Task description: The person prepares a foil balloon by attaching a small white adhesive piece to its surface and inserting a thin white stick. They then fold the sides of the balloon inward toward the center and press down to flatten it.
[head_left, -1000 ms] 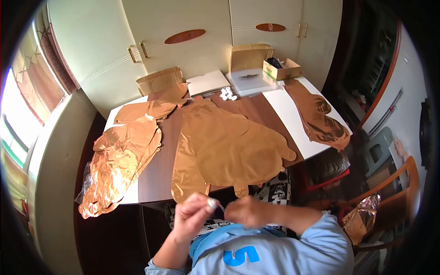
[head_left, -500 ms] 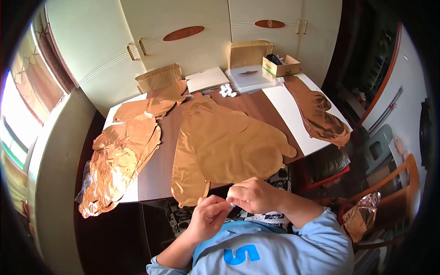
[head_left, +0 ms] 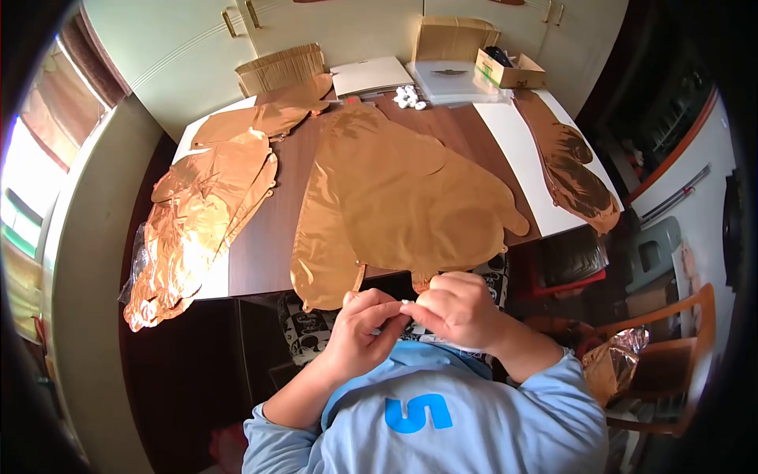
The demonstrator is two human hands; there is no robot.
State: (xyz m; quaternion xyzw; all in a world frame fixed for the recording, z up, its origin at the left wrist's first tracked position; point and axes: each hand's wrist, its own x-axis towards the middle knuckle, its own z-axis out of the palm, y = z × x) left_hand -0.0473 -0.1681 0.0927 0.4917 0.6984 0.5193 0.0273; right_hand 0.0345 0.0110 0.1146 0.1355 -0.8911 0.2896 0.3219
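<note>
My left hand (head_left: 365,330) and my right hand (head_left: 460,310) meet at the near edge of the table, fingers closed in a pinch. A small white piece (head_left: 406,302) shows between their fingertips; its kind is too small to make out. Just beyond them lies a large flat, uninflated copper-coloured foil balloon (head_left: 403,189), its lower edge reaching close to my hands. An orange tab (head_left: 422,282) hangs from that edge beside my right hand.
More flat foil balloons lie at the left (head_left: 201,205) and right (head_left: 564,154). At the back are small white pieces (head_left: 409,97), clear plastic sheets (head_left: 458,83), a white folder (head_left: 371,77) and an open box (head_left: 512,73). A wooden chair (head_left: 663,355) stands to the right.
The view has tilted down, so the table sits higher in it. My hands stay together, with the fingertips now closer around the white piece.
</note>
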